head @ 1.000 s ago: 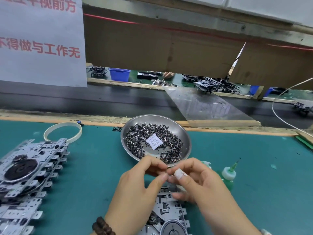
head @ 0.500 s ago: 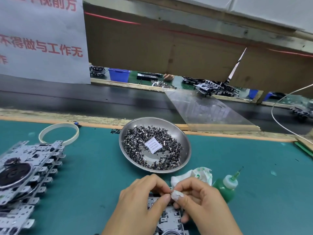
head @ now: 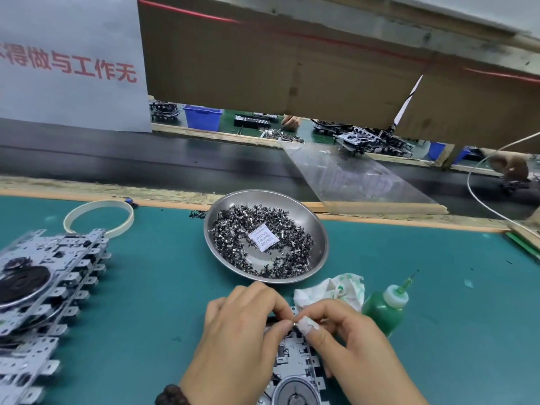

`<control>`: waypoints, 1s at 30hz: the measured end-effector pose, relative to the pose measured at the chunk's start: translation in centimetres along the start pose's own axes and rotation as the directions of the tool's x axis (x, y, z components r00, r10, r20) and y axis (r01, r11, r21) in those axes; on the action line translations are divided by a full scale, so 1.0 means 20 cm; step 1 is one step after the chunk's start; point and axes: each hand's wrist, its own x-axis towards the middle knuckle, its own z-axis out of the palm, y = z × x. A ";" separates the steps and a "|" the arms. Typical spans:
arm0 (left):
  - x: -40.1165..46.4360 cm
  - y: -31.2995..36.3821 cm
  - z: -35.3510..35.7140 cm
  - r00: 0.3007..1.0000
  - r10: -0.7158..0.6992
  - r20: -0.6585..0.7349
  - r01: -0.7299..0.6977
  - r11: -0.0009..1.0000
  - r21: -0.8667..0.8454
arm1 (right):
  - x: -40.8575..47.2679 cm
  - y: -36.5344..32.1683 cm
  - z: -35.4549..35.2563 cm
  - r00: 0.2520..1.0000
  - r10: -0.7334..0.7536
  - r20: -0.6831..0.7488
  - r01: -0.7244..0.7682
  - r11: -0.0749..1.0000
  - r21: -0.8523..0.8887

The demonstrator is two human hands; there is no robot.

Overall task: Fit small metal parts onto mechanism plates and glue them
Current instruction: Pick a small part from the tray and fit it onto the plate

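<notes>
We are pinching a small part [head: 295, 325] between left hand [head: 242, 325] and right hand [head: 347, 331], directly over the plate's [head: 295, 361] far edge; dish [head: 317, 229] lying beyond, glue bottle [head: 382, 312] right of the plate

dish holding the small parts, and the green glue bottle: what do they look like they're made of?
Dish: looks like polished metal, probably stainless steel; its bare rim is silver and mirrors the light.
Green bottle: looks like soft translucent plastic; light glows through the green body, and it has a whitish cap with a thin needle tip.
</notes>
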 end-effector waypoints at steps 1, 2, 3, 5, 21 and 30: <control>0.00 0.00 0.00 1.000 -0.001 0.010 0.000 1.000 0.009 | 0.00 0.00 0.00 1.000 0.005 0.006 -0.005 1.000 -0.003; 0.00 -0.01 0.00 1.000 -0.001 0.018 0.001 1.000 0.019 | 0.00 0.01 0.00 1.000 0.008 0.011 -0.008 1.000 -0.004; 0.00 -0.01 0.00 1.000 -0.002 0.027 0.002 1.000 0.027 | 0.01 0.01 0.00 1.000 0.013 0.016 -0.013 1.000 -0.004; 0.00 -0.01 0.00 1.000 -0.005 0.029 0.004 1.000 0.021 | 0.00 0.00 0.00 0.999 0.019 0.029 -0.018 1.000 -0.005; 0.00 0.00 0.01 0.996 -0.086 0.030 0.089 0.988 -0.128 | -0.02 -0.02 0.01 0.993 -0.080 -0.088 0.071 0.992 -0.102; -0.02 0.00 0.01 0.992 -0.117 0.044 0.122 0.984 -0.129 | -0.02 -0.01 0.00 0.995 -0.068 -0.069 0.062 0.995 -0.084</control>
